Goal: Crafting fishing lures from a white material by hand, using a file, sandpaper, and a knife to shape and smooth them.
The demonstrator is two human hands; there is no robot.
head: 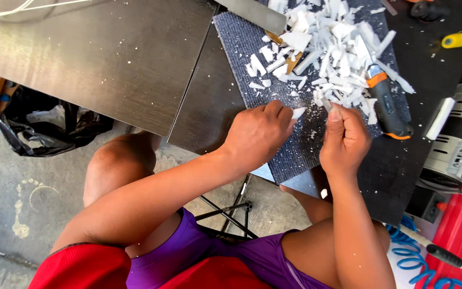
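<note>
Left hand [258,134]: pinching a white chip [298,112]
Right hand [344,140]: fist closed on a small white piece [326,103], barely visible
Done: big pile of white shavings [332,48] at 12 o'clock
Knife [386,101]: lying idle at 2 o'clock

The chips [333,51] heaped on the mat are white, and so is the small piece [298,112] at the left hand [258,134]. The mat [241,59] is dark blue-grey with a fine ribbed weave. The knife [386,101] is black with orange bands. The table [97,59] is brushed brown metal speckled with white dust. The shorts [225,257] are purple, the shirt [81,267] red, the coiled hose [413,262] blue.
</note>
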